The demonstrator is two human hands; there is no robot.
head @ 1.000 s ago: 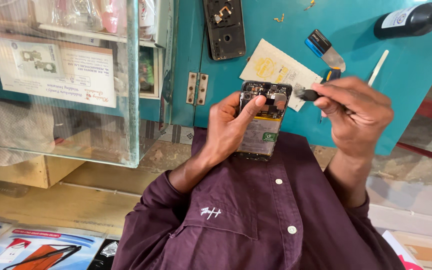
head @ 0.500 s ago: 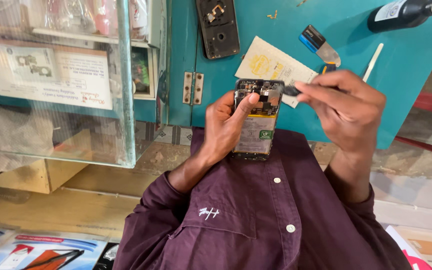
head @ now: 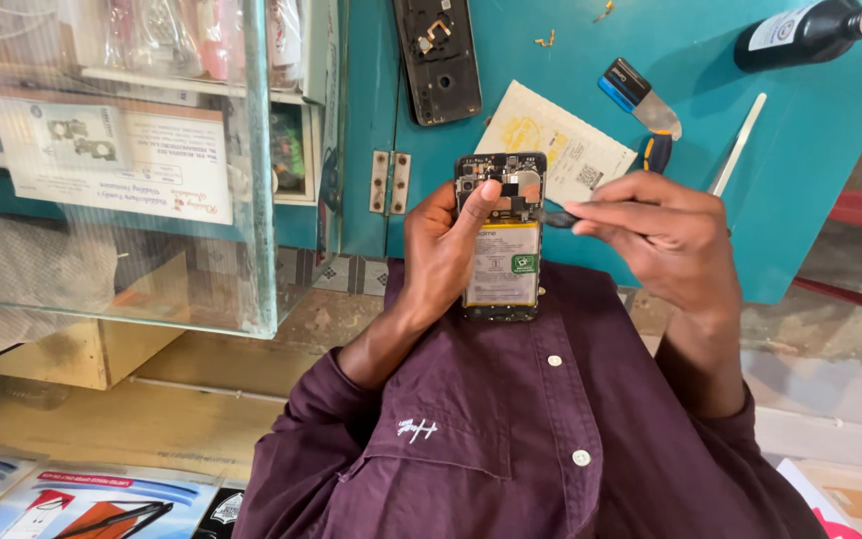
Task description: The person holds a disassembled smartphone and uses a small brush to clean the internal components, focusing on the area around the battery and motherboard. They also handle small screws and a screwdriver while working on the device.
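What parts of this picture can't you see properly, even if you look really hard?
- Head view: the tip of the dark tool in the right hand, too small to show whether it touches the opened phone.
- The phone's left edge, covered by the left hand.
- The tiny parts at the phone's top, too small to name.
- The dark bottle, cut off by the top edge.
- Things behind the glass case, blurred by reflections.

left hand [head: 443,250]: raised before the chest, fingers curled in a grip, thumb stretched up and across.
right hand [head: 655,235]: level with the left, fingertips pinched together, pointing left.
forearms: both bent upward, maroon sleeves.
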